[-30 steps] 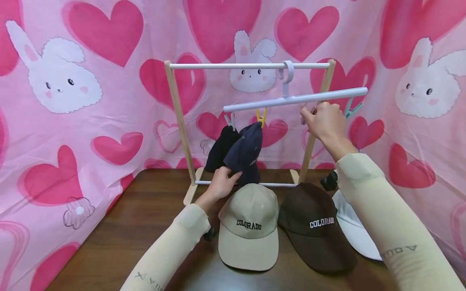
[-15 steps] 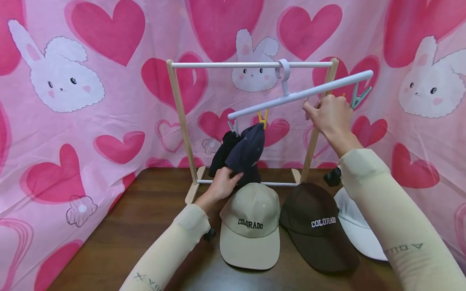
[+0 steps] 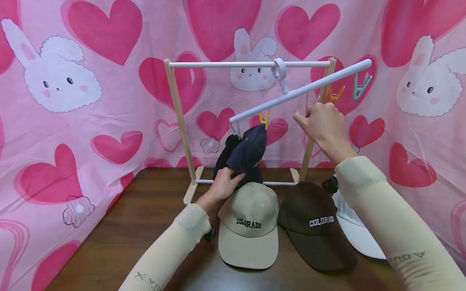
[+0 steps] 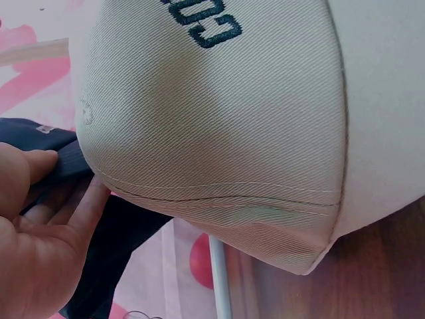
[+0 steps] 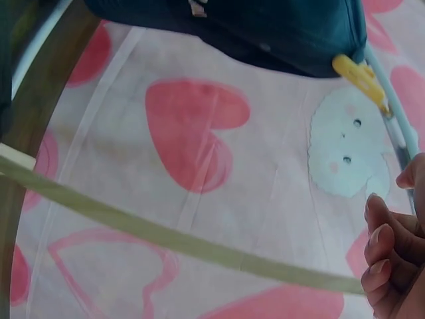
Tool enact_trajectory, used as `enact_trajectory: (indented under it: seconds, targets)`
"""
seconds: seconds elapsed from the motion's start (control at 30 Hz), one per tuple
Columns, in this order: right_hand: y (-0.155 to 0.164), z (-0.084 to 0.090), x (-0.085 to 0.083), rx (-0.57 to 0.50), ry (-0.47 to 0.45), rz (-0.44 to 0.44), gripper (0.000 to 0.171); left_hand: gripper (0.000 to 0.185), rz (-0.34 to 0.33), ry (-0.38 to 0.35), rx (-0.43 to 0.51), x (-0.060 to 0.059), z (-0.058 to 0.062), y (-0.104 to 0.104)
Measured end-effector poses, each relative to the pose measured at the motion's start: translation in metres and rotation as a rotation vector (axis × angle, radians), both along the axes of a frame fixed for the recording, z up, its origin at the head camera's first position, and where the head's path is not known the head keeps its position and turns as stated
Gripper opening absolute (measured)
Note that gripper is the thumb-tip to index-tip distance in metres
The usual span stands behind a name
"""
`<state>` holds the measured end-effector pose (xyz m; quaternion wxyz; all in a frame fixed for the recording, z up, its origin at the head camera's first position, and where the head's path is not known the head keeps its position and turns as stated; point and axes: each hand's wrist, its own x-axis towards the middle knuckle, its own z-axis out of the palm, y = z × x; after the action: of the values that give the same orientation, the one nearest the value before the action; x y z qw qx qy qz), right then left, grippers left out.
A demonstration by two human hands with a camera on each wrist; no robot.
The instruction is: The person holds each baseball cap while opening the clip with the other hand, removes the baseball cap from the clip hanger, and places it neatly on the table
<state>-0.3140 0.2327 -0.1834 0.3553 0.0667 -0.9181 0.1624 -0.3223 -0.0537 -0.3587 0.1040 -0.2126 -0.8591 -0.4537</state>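
Three caps crowd the table's near edge (image 3: 120,226) — our left hand (image 3: 223,185) pinches the hanging navy cap (image 3: 248,155), our right hand (image 3: 322,123), fingers curled, pinches a clip under the tilted hanger bar (image 3: 298,91).

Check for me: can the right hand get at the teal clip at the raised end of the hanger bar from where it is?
Probably yes. The right hand is just below the hanger bar, and the teal clip hangs free beyond the orange clip, nothing covering it.
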Motion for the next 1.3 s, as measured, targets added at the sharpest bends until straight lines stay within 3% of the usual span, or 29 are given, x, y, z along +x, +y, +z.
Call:
enact_trajectory:
  seconds: [0.23, 0.47, 0.83, 1.17, 1.3]
  targets:
    - [-0.016, -0.006, -0.006, 0.006, 0.033, 0.086, 0.045, 0.027, -0.003, -0.002, -0.002, 0.002, 0.002, -0.001]
    - [-0.027, -0.007, -0.014, 0.001, -0.006, 0.162, 0.04, 0.028, -0.015, -0.006, 0.001, 0.003, 0.002, -0.001]
    - [-0.039, -0.014, -0.024, -0.022, -0.042, 0.199, 0.042, 0.027, -0.028, -0.003, -0.011, 0.003, 0.003, 0.0]
    - [-0.058, -0.017, -0.034, 0.019, 0.007, 0.205, 0.048, 0.032, -0.032, 0.023, -0.009, 0.004, 0.001, 0.004]
    - [-0.068, -0.015, -0.038, -0.012, -0.006, 0.193, 0.046, 0.032, -0.028, 0.03, -0.015, 0.004, 0.002, 0.004]
